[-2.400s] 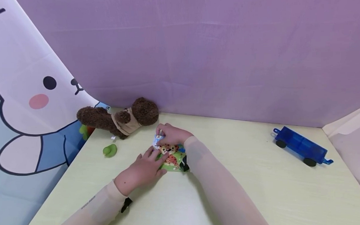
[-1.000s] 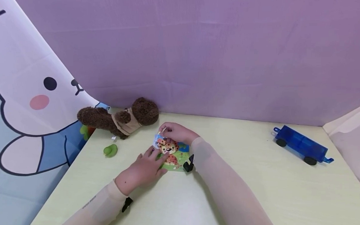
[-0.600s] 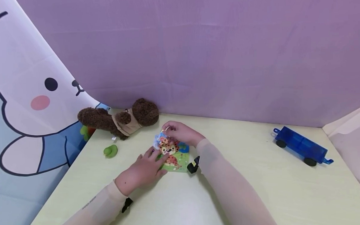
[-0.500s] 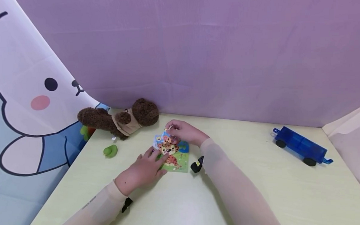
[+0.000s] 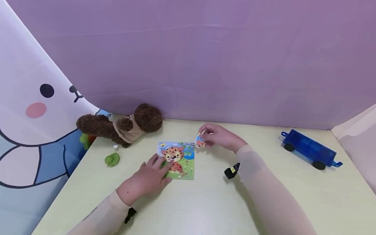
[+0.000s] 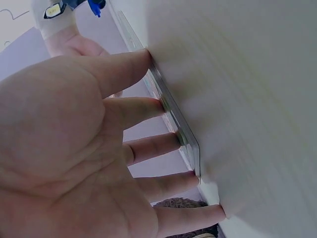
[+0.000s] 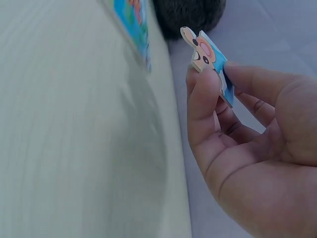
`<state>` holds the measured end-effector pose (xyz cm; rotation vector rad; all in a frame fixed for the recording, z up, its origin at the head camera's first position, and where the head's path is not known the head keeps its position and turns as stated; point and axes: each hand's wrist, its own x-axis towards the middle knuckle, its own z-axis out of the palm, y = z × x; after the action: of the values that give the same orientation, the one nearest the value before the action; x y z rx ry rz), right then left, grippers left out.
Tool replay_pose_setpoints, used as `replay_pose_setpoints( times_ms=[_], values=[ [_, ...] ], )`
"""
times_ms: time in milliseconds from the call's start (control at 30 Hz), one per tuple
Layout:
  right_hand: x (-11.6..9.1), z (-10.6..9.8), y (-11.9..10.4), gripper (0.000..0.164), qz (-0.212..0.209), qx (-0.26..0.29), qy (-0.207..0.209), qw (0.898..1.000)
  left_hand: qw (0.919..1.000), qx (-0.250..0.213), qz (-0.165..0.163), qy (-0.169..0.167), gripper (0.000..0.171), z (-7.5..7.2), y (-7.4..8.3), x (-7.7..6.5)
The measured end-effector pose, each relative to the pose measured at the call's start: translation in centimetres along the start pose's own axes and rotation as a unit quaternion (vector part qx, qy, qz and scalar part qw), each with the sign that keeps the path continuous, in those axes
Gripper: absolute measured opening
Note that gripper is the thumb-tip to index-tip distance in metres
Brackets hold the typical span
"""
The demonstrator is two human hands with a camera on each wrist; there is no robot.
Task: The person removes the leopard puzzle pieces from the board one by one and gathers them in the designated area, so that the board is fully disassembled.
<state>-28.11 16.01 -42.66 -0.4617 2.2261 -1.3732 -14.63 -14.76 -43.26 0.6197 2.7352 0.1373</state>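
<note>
A flat puzzle board (image 5: 188, 168) with a spotted leopard on green and blue lies on the table. My left hand (image 5: 145, 178) rests over its left side, fingers straight and spread; in the left wrist view the fingertips press along the edge of the board (image 6: 171, 106). To the right of the board's upper corner, my right hand (image 5: 222, 137) pinches a small puzzle piece (image 5: 201, 141) between thumb and fingers. In the right wrist view the piece (image 7: 212, 55), thin and jigsaw-shaped with a blue and orange print, is held up off the table.
A brown plush toy (image 5: 127, 128) in a beige top lies at the back left. In front of it is a small green duck (image 5: 112, 159). A blue toy wagon (image 5: 310, 148) with black wheels stands far right. Purple cloth (image 5: 211, 68) hangs behind the pale table (image 5: 191, 214).
My right hand has lifted the puzzle piece off the board's upper left and carried it right, past the board's edge. My left hand has stayed on the board.
</note>
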Motion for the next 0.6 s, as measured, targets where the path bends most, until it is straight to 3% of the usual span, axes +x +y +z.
replay_pose_setpoints(
  times_ms=[333, 600],
  values=[
    [-1.7, -1.6, 2.6, 0.020, 0.052, -0.025, -0.009, 0.998, 0.9998, -0.018, 0.000, -0.002, 0.064, -0.5, 0.5, -0.5],
    [-1.9, -1.6, 2.9, 0.018, 0.030, -0.095, -0.003, 0.995, 0.9999, -0.009, 0.008, 0.006, 0.063, -0.5, 0.4, -0.5]
  ],
)
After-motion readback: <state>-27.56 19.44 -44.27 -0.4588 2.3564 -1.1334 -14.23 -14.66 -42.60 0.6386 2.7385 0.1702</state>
